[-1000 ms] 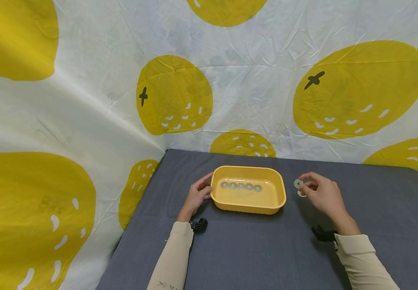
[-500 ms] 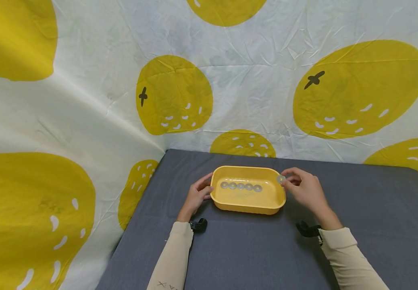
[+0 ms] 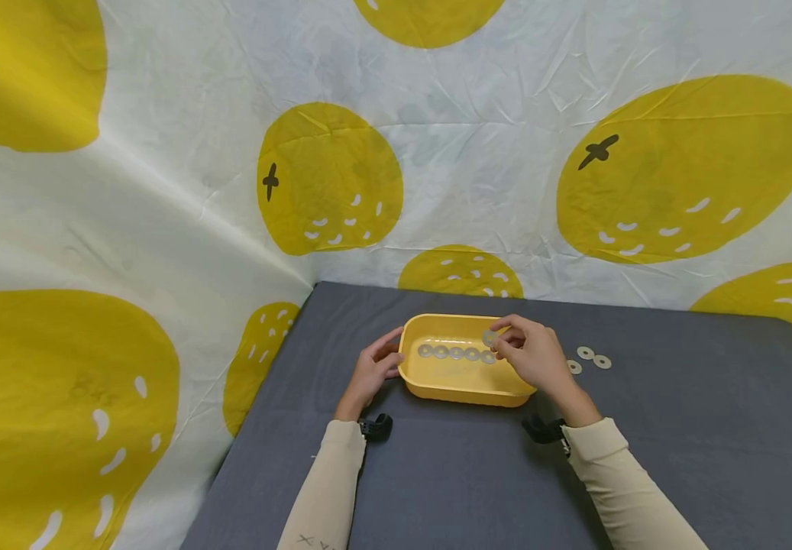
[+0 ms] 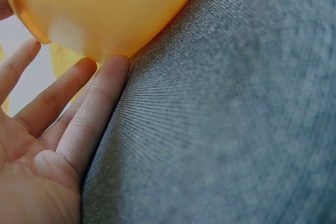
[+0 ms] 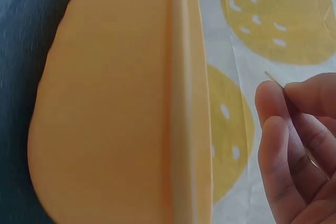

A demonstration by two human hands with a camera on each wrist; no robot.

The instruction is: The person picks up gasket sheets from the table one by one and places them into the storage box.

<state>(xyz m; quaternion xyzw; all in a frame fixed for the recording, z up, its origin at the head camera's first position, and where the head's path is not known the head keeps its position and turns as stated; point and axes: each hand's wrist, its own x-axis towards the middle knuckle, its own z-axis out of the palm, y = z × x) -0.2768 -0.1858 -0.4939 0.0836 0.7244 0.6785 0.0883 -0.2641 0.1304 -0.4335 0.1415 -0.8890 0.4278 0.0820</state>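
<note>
Lowering the flat washer (image 3: 489, 338) level beside the row of washers (image 3: 456, 353) should work best; the right hand (image 3: 535, 355) pinches it above the yellow tray (image 3: 464, 394); the left hand (image 3: 370, 370), fingers extended against the tray, should steady it.

The person wears long, plain beige sleeves, the left sleeve (image 3: 323, 485) bearing dark, letter-like marks (image 3: 315, 541) on the forearm, partly cut off by the frame edge. The right sleeve (image 3: 632, 489) ends in a broad cuff (image 3: 595, 439). Beside each cuff sits a black, curved wrist device, the left one (image 3: 378, 427) round-ended, the right one (image 3: 542, 430) hook-like. The left hand (image 3: 371, 368) and right hand (image 3: 533, 355) are bare.
</note>
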